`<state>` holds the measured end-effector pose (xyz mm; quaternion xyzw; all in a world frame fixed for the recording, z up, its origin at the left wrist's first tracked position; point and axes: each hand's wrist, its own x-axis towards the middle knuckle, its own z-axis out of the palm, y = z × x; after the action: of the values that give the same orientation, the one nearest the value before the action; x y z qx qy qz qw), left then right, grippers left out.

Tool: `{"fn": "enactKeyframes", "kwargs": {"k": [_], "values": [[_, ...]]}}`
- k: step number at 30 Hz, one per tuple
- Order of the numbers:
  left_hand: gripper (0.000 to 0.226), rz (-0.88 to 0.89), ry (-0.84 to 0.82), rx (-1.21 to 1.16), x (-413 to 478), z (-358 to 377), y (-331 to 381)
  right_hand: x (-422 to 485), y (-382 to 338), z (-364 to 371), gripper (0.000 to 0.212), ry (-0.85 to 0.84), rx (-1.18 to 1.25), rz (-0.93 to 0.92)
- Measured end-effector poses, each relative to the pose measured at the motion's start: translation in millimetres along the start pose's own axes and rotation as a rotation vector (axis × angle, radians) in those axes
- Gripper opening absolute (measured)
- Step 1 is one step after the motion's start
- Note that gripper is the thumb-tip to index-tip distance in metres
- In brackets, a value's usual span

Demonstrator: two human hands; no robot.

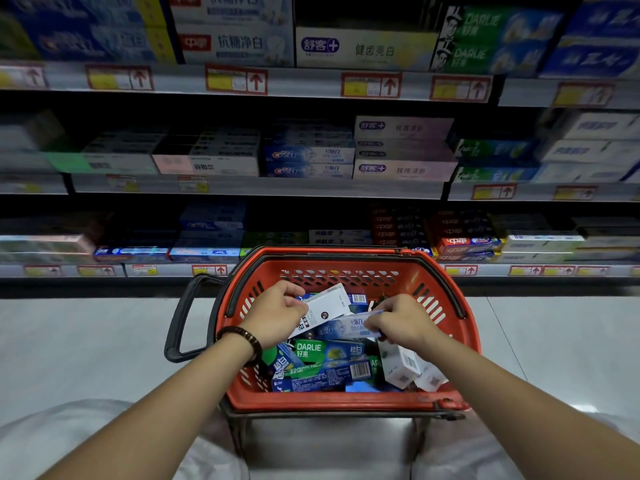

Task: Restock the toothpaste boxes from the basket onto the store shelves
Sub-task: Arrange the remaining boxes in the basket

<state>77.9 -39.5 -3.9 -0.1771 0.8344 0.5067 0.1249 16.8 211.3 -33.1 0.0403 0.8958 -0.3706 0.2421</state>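
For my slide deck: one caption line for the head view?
Left hand grips a white box, right hand a blue box, over a red basket before stocked shelves.

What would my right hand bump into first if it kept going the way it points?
Probably the white rectangular cardboard box that the left hand holds; the right hand, gripping a pale blue cardboard box, points toward it. Depth is unclear.

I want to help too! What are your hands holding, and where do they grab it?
Left hand grips a white box by its left edge; right hand pinches a pale blue box at its right end.
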Motion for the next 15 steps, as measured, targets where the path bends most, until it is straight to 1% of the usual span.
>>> {"fn": "enactKeyframes", "kwargs": {"k": [3,10,15], "values": [[0.023,-0.009,-0.003,0.009,-0.7,0.6,1.1,-1.6,2.3,-8.0,0.027,0.042,0.07,-0.024],[0.025,-0.033,-0.02,0.045,-0.2,0.8,2.9,-0.4,5.0,-25.3,0.033,0.057,0.281,-0.083],[0.028,-0.077,-0.031,0.06,-1.1,0.7,3.4,2.4,8.8,-26.4,0.025,0.071,0.291,-0.108]]}}
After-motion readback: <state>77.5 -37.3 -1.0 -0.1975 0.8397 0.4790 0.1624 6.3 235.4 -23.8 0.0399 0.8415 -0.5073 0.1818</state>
